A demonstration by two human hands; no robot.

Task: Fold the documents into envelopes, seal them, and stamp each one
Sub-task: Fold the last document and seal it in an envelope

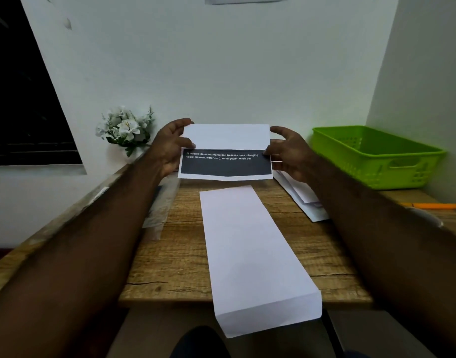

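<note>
Two hands hold a partly folded document (225,151) above the far worktop (185,254), the left hand (170,148) pinching its left edge and the right hand (286,153) its right, long axis side to side. A long white envelope (250,254) lies between the forearms, lengthwise toward the person, crosswise to the sheet and overhanging the near edge. Loose papers (307,200), an orange pen (433,205) and a green basket (376,156) sit right, white flowers (124,129) left.

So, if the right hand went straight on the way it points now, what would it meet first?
The folded document: the right hand points leftward at its right edge, and its thumb seems to be pinching it there. Beyond the sheet, the left hand holds the other edge.
</note>
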